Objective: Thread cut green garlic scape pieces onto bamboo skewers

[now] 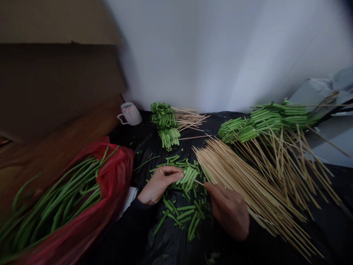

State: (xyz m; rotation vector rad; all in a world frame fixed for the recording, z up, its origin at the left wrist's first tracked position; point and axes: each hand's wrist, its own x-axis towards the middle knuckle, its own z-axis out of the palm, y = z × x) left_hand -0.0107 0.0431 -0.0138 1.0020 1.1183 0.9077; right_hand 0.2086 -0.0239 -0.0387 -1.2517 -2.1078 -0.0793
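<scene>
Several short green bean pieces [189, 176] sit side by side on a thin wooden skewer [199, 182]. My left hand [161, 182] pinches the left end of this row between thumb and fingers. On the right, my right hand [228, 210] is closed around the skewer's bare part, most of which its palm hides. Loose cut bean pieces [185, 213] lie scattered on the black plastic sheet [157, 241] beneath and around both hands. Just beyond my right hand lies a big pile of bare skewers [248, 176].
A red plastic bag [121, 165] of long green beans [63, 195] stands at the left. Filled bean skewers [168, 125] are stacked at the back, with another stack [270, 117] at the back right. A mug [131, 114] stands near the white wall [193, 55]; cardboard [55, 73] rises at the left.
</scene>
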